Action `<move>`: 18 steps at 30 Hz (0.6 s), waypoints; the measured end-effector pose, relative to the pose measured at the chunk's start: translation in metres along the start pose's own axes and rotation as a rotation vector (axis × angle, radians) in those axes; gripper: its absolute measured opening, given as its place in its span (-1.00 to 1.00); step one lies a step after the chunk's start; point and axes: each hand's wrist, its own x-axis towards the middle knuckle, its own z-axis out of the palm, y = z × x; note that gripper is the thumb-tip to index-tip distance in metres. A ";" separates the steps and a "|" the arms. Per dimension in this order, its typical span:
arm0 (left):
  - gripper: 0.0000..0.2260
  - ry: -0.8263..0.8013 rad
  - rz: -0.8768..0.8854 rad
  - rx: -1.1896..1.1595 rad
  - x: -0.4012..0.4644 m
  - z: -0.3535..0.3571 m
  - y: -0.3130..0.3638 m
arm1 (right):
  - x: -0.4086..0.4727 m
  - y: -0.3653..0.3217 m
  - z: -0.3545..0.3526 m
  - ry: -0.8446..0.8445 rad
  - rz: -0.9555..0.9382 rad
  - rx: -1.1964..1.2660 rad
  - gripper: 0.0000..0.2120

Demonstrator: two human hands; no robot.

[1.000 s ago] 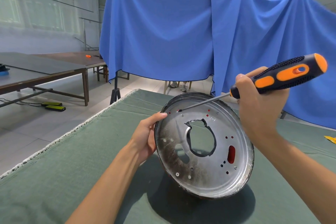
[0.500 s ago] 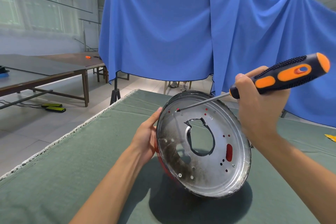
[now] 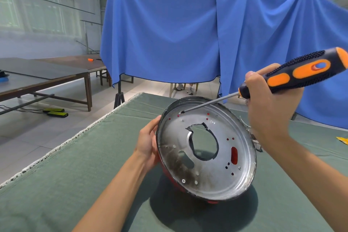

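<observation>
— The room?
— Blue cloth (image 3: 169, 34) hung behind, brown tables (image 3: 56, 73) to the left, green felt table (image 3: 75, 175) here.
— On it?
— A metal pan (image 3: 209, 177) tilted on edge. The left hand (image 3: 147, 143) grips its rim and the right hand (image 3: 271, 111) clutches a screwdriver (image 3: 293, 73), tip touching the pan.

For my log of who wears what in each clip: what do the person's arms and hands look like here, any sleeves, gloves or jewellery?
The left hand and right hand wear no gloves. The left arm and right arm are uncovered to the picture's edge, with no sleeve in view. No watch, band or ring shows.
</observation>
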 end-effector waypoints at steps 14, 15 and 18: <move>-0.58 0.177 -0.217 0.155 0.000 -0.020 0.001 | -0.028 0.041 -0.015 -0.113 0.010 -0.069 -0.91; -0.71 0.173 -0.217 0.187 -0.001 -0.018 0.002 | -0.032 0.046 -0.018 -0.142 0.024 -0.088 -0.90; -0.81 0.171 -0.203 0.193 -0.006 -0.010 0.004 | -0.040 0.059 -0.028 -0.234 0.072 -0.166 -0.72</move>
